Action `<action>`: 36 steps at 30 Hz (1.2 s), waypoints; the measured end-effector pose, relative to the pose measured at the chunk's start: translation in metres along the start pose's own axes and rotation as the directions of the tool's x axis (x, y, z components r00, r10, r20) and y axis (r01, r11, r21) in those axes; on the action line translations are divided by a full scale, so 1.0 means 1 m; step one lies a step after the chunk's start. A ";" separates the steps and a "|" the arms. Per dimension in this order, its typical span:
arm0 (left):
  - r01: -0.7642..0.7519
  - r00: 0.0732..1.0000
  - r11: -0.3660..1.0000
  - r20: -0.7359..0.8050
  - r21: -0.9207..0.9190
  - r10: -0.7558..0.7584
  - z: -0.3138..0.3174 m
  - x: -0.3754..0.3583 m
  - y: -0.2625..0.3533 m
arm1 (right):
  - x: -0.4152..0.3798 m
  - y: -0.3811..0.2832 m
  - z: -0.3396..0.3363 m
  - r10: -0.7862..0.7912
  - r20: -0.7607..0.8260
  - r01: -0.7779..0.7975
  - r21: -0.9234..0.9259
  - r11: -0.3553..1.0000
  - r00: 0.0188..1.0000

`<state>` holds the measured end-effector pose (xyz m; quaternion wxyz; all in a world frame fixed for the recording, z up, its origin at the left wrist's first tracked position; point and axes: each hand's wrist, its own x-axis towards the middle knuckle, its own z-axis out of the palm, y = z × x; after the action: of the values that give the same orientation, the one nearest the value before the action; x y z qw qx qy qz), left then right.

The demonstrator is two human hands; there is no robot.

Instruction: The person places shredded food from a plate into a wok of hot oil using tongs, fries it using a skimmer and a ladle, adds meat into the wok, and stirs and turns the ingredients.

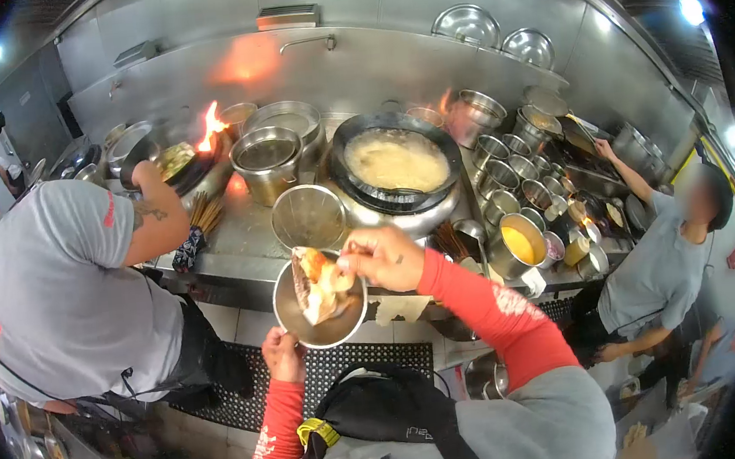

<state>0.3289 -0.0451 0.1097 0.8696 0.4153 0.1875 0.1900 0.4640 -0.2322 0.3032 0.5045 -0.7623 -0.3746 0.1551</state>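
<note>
My left hand grips the lower left rim of a round steel bowl, held in front of the counter's edge. At the bowl's upper right, my right hand pinches a floppy piece of food. The food is whitish and orange with a dark brown strip along its left side. It hangs in and over the bowl, and whether it touches the bottom is hard to tell. Just beyond the bowl lies a round wire-mesh strainer. A wok of foamy, bubbling liquid sits farther ahead.
Steel pots stand left of the wok; flames rise beside them. A ladle, a pot of yellow liquid and several metal containers are at right. One co-worker cooks at left, another at right.
</note>
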 end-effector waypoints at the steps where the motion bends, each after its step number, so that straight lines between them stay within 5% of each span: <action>1: 0.018 1.000 1.000 0.014 0.018 -0.019 0.014 0.002 0.003 | 0.005 -0.009 -0.012 -0.057 -0.006 0.056 -0.126 0.990 0.998; 3: 0.073 0.993 0.994 0.086 0.076 -0.080 0.019 0.012 -0.003 | 0.015 -0.012 -0.034 -0.164 -0.098 0.153 -0.111 0.982 0.982; 5: 0.096 0.981 0.992 0.161 0.085 -0.108 0.009 0.020 -0.012 | 0.018 -0.039 -0.071 -0.022 -0.111 0.012 -0.085 0.996 0.994; 11: 0.120 0.992 0.991 0.026 0.060 -0.121 -0.012 0.000 -0.013 | 0.066 -0.044 -0.153 0.059 -0.341 -0.155 -0.262 0.953 0.938; 13: 0.094 0.995 0.990 -0.024 0.104 -0.092 -0.020 -0.001 -0.017 | 0.100 0.005 -0.166 -0.166 -0.348 -0.011 -0.454 0.891 0.923; 15: 0.055 0.998 0.990 -0.024 0.130 -0.052 -0.030 0.001 -0.025 | 0.146 0.078 -0.182 -0.489 -0.279 0.119 -0.762 0.637 0.826; 18: 0.049 0.990 0.984 -0.140 0.170 -0.025 -0.025 -0.004 -0.018 | 0.194 0.142 -0.176 -0.497 -0.323 0.060 -0.790 0.610 0.805; 24: -0.108 0.935 0.928 -0.281 0.358 0.217 -0.014 -0.030 0.014 | 0.246 0.210 -0.129 -0.267 -0.483 -0.183 -0.698 0.692 0.834; 27: -0.118 0.885 0.921 -0.381 0.370 0.267 -0.018 -0.051 0.024 | 0.272 0.263 -0.117 -0.212 -0.463 -0.183 -0.669 0.721 0.860; 31: -0.182 0.823 0.942 -0.482 0.281 0.302 -0.030 -0.069 0.020 | 0.298 0.275 -0.126 0.067 -0.592 -0.467 -0.556 0.687 0.803; 32: -0.175 0.832 0.942 -0.469 0.285 0.297 -0.042 -0.073 0.020 | 0.300 0.248 -0.126 0.138 -0.500 -0.490 -0.690 0.532 0.855; 33: -0.167 0.843 0.943 -0.454 0.288 0.288 -0.051 -0.075 0.021 | 0.266 0.181 -0.110 0.067 -0.386 -0.368 -0.793 0.485 0.920; 35: -0.190 0.813 0.936 -0.488 0.295 0.319 -0.057 -0.080 0.022 | 0.196 0.101 -0.075 -0.058 -0.074 -0.020 -0.770 0.638 0.996; 36: -0.195 0.821 0.931 -0.468 0.308 0.327 -0.065 -0.083 0.022 | 0.146 0.035 -0.056 -0.280 0.234 0.350 -0.787 0.508 0.931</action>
<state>0.2224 -0.0301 0.1028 0.6953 0.4763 0.3745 0.3865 0.6115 -0.1697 0.3175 0.0998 -0.8203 -0.5541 -0.1008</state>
